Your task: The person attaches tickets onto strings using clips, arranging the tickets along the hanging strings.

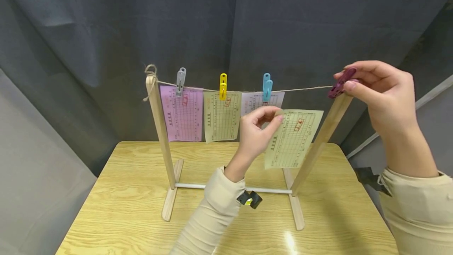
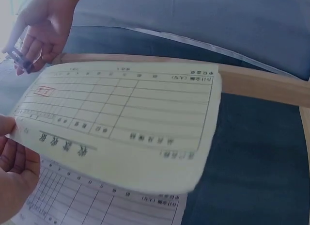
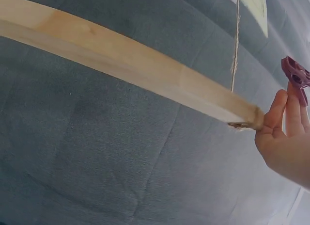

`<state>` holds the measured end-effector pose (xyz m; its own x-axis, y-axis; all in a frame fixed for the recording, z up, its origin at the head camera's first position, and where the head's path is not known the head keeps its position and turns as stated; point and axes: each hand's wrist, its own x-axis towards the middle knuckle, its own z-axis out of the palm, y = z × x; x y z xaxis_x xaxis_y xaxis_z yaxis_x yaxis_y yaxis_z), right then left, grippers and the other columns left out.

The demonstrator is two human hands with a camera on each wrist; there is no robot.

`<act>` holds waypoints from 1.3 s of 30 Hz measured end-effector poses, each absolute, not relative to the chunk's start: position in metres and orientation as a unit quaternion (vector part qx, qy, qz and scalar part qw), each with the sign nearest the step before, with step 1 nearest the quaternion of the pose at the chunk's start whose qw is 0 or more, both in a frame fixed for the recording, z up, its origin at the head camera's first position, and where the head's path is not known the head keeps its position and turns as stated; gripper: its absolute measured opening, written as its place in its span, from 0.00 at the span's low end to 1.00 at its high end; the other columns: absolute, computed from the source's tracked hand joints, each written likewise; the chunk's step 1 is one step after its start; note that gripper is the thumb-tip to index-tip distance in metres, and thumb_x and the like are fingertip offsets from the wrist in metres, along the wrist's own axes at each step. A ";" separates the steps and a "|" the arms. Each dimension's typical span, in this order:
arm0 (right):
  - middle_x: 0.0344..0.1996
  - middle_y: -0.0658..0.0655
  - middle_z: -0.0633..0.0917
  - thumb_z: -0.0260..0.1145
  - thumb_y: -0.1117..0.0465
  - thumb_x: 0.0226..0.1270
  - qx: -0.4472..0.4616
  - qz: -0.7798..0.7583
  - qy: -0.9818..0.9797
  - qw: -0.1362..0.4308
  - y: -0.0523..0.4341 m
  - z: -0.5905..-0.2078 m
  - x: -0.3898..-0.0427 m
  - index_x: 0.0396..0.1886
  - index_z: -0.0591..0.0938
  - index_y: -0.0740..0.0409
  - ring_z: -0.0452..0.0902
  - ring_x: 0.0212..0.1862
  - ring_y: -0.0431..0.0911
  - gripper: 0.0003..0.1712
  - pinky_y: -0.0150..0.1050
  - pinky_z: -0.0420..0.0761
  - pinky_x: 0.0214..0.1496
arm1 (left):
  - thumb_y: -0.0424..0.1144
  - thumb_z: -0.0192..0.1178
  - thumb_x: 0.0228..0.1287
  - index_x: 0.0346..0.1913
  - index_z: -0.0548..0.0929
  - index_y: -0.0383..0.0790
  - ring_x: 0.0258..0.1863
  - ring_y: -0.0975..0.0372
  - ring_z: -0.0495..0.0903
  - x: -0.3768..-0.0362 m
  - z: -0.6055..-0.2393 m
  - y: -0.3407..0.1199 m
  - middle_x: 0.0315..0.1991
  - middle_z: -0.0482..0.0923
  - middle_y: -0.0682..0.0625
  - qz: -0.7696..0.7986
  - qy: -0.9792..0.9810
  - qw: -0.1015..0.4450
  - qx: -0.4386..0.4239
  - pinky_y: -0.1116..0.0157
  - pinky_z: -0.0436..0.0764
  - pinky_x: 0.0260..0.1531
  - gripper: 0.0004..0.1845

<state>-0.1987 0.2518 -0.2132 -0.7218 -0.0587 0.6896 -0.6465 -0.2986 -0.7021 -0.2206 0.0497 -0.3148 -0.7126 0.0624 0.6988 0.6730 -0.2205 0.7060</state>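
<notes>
Backdrop: dark grey cloth hangs behind a light wooden table (image 1: 141,192), on which a small wooden drying rack (image 1: 161,129) stands.
Left grip: the left hand (image 1: 256,131) pinches the pale yellow slip (image 1: 293,139) by its upper left corner, just below the twine (image 1: 304,88), right of centre.
Right grip: the right hand (image 1: 383,93) is clamped on a maroon clothespin (image 1: 340,82) at the rack's right post top.
Handling: the slip looks thin, light and floppy (it sags from its pinched corner); best held at the top edge.
Further left: a grey peg (image 1: 181,80) holds a pink slip (image 1: 182,113), a yellow peg (image 1: 223,85) a cream slip (image 1: 222,117), a blue peg (image 1: 267,86) a white slip (image 1: 254,101).
Writing: printed table grids with a red stamp; characters too small to read.
</notes>
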 end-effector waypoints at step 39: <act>0.29 0.62 0.85 0.54 0.80 0.59 0.264 0.771 -0.579 -0.014 0.271 -0.201 -0.260 0.34 0.82 0.73 0.81 0.27 0.45 0.11 0.28 0.75 0.24 | 0.22 0.64 0.49 0.33 0.64 0.29 0.25 0.54 0.80 -0.235 -0.310 0.100 0.27 0.82 0.37 -0.699 -0.575 0.367 -0.215 0.72 0.79 0.29 0.17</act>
<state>-0.2598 0.2705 -0.2009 -0.8598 -0.3278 0.3915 -0.2847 -0.3287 -0.9005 -0.2352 0.1000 -0.3097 -0.6385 -0.2650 0.7226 0.7601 -0.0698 0.6460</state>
